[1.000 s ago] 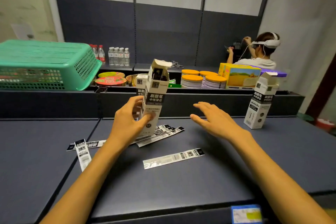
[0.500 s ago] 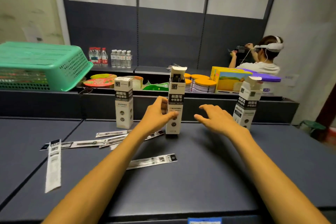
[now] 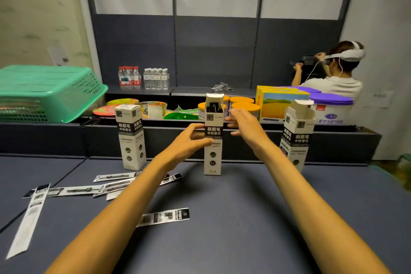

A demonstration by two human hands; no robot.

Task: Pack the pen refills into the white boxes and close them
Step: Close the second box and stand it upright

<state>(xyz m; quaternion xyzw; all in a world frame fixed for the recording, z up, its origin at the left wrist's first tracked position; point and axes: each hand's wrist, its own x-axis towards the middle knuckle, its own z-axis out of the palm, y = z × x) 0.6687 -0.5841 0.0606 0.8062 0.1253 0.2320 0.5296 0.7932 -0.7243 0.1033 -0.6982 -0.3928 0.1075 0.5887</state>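
Note:
Three white boxes stand upright on the dark table. The middle box [image 3: 213,153] has its top flap up and dark refills showing inside. My left hand [image 3: 189,142] grips its left side at the black label. My right hand [image 3: 245,128] hovers at its upper right with fingers spread, close to the box edge. The left box [image 3: 131,138] is closed. The right box [image 3: 297,133] has its top flap open. Several packaged pen refills [image 3: 106,188] lie flat at the left, one more refill pack [image 3: 165,216] lies near my left forearm, and another refill pack [image 3: 27,221] lies at the far left.
A green basket [image 3: 53,91] sits on the raised ledge at left. Water bottles [image 3: 143,78], orange-lidded tins [image 3: 243,104], a yellow carton [image 3: 281,102] and a purple-lidded tub [image 3: 331,107] line the shelf behind. A person with a white headset [image 3: 333,69] works at the back right.
My left hand carried the middle box rightward and set it upright on the table. My right hand rose toward the box's top. The view tilted up.

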